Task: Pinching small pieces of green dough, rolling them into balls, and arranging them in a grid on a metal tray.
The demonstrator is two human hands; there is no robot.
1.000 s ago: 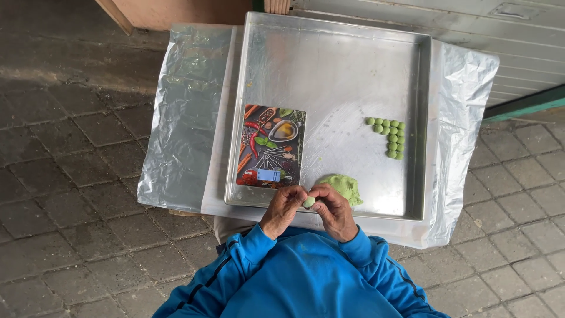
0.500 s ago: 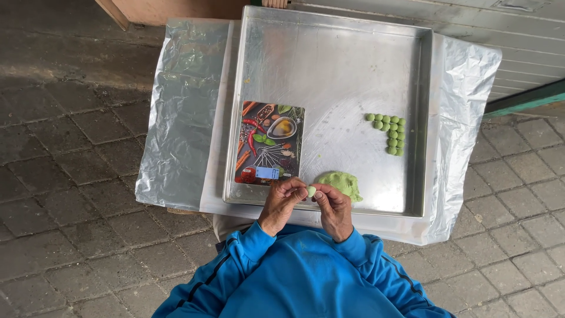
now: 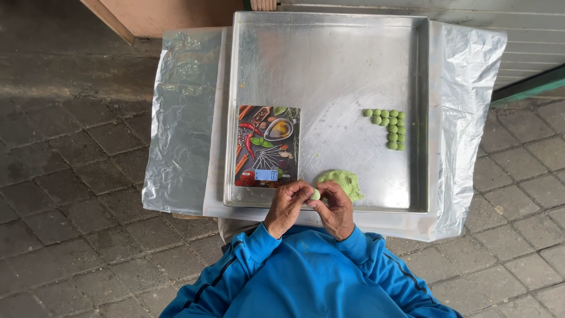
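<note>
Both hands meet at the near edge of a large metal baking tray (image 3: pixel 329 65), pinching one small pale green dough piece (image 3: pixel 315 194) between them. Left hand (image 3: pixel 286 206) has its fingers curled in, fingertips closed on the left side of the piece; right hand (image 3: pixel 336 207) does likewise from the right, thumb and fingers together on it. The piece sits just above the tray's near rim, between the two hands, held off the surface. Just beside the right hand, on the tray floor, lies a green dough lump (image 3: pixel 341 181), flattened and irregular, touching or nearly touching the fingers, cannot tell which. To the left of the hands, a flat kitchen scale (image 3: pixel 268 145) with a colourful spice-and-utensil print lies in the tray, its small display at the near end. Well apart at the tray's right side, a cluster of small green dough balls (image 3: pixel 389 128) is set in short rows. Tray rests on crinkled clear plastic sheeting (image 3: pixel 182 118) over a table. Blue jacket sleeves (image 3: pixel 253 259) at bottom. Paved brick floor (image 3: pixel 70 176) all around.
</note>
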